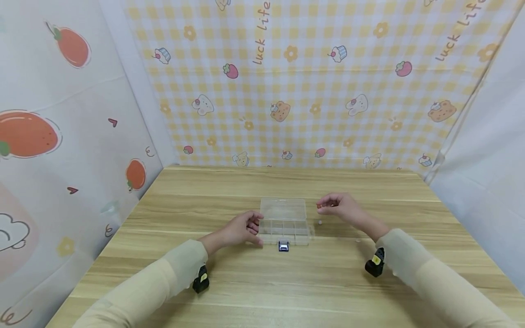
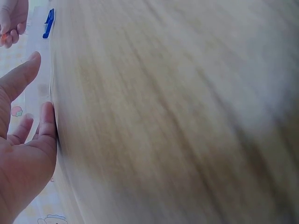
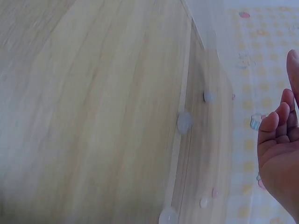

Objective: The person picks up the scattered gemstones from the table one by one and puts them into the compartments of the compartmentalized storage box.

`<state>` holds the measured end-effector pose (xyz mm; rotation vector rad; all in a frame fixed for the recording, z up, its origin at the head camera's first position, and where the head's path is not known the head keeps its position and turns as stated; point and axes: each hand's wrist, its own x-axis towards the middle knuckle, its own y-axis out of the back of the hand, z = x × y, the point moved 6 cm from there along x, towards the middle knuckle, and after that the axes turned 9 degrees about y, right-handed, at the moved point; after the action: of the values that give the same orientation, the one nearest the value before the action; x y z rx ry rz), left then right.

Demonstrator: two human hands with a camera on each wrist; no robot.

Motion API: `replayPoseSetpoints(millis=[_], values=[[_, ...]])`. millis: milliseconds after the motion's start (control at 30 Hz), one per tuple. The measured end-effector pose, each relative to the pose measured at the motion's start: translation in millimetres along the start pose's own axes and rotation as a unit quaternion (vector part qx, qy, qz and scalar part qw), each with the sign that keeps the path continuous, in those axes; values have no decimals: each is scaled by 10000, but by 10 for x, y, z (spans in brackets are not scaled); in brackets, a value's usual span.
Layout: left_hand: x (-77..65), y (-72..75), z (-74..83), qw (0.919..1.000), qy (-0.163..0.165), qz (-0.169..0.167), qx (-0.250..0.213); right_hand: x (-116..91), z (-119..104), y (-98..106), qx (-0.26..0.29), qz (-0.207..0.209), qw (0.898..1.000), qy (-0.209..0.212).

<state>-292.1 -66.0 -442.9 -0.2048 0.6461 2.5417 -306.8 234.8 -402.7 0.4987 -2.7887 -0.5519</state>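
A clear plastic compartment box sits on the table, its transparent lid raised at the back. A blue clasp-like piece is at its front edge, also blue in the left wrist view. My left hand rests at the box's left side, thumb by the front corner and fingers along the edge. To the right of the box, above the table, my right hand pinches a small orange-red piece between thumb and fingertips. That piece is hidden in the right wrist view.
A small pale pebble-like piece lies right of the box, with another nearer the right sleeve. Several such pieces show in the right wrist view. Behind the wooden table hangs a checked cloth.
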Motion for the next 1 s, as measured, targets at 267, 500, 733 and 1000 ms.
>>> replayPoseSetpoints(millis=[267,500,733,1000], values=[[5,-2,-5,10000,-25,-11,20,101,-88,-233,28,-202,9998,67],[-2,-3,2,10000,-67,-18,-4,187,-118,-410,-168,-395,9985,329],[-14,-2,24,9999,-110,-48,-16,243,-173,-535,-546,-533,9960,461],[-20,0,20,10000,-64,-34,-7,294,-199,-649,-742,-649,9931,628]])
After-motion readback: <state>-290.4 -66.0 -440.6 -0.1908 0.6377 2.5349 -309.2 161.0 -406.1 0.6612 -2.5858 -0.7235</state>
